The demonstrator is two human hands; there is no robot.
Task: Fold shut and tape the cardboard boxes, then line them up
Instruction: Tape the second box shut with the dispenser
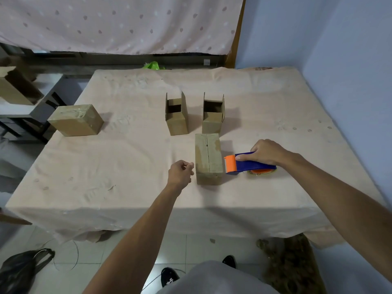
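Note:
A closed cardboard box (208, 158) with tape along its top seam lies near the middle of the table. My right hand (268, 152) grips a blue and orange tape dispenser (246, 164) just right of that box, resting on the cloth. My left hand (181, 172) hovers just left of the box with its fingers loosely curled, holding nothing. Behind stand two open boxes, the left open box (177, 117) and the right open box (213, 117), each with flaps up. A taped box (76, 120) lies at the table's left edge.
The table (127, 166) is covered with a beige cloth. A blue wall (350, 60) runs along the right side. A dark bench (27, 102) with a cardboard box stands left of the table. A black bag (23, 270) lies on the tiled floor.

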